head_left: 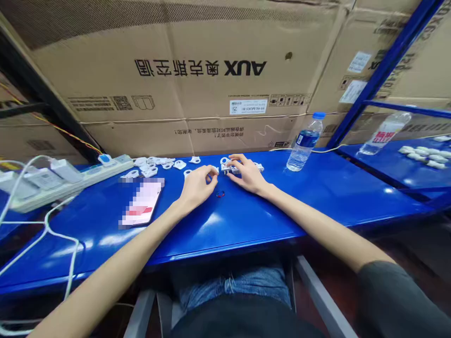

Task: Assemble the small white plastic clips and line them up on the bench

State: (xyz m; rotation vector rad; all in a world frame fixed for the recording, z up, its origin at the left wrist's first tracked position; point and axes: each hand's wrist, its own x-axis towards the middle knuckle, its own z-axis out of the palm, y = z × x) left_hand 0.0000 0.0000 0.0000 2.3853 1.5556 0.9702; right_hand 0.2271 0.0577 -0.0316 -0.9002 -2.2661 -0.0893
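My left hand [200, 185] is closed in a pinch above the blue tabletop [239, 218]. A small white plastic piece [216, 169] shows at its fingertips, its shape mostly hidden. Just to the right, my right hand [248, 174] bends its thumb and fingers around a white plastic part [224, 167] with a ring-shaped end and small metal prongs. More white plastic [260, 166] shows behind that hand. Between the hands and nearer me lies a small dark and red loop [220, 194]. Several white ring-ended pieces [179, 164] are scattered behind and left of my left hand.
A phone [143, 204] lies left of my hands. A power strip [95, 176] with white chargers and cables [73, 239] fills the left side. One water bottle [306, 141] stands at right; another bottle [384, 134] is farther right, near white pieces [423, 155]. Large cartons [197, 98] wall off the back.
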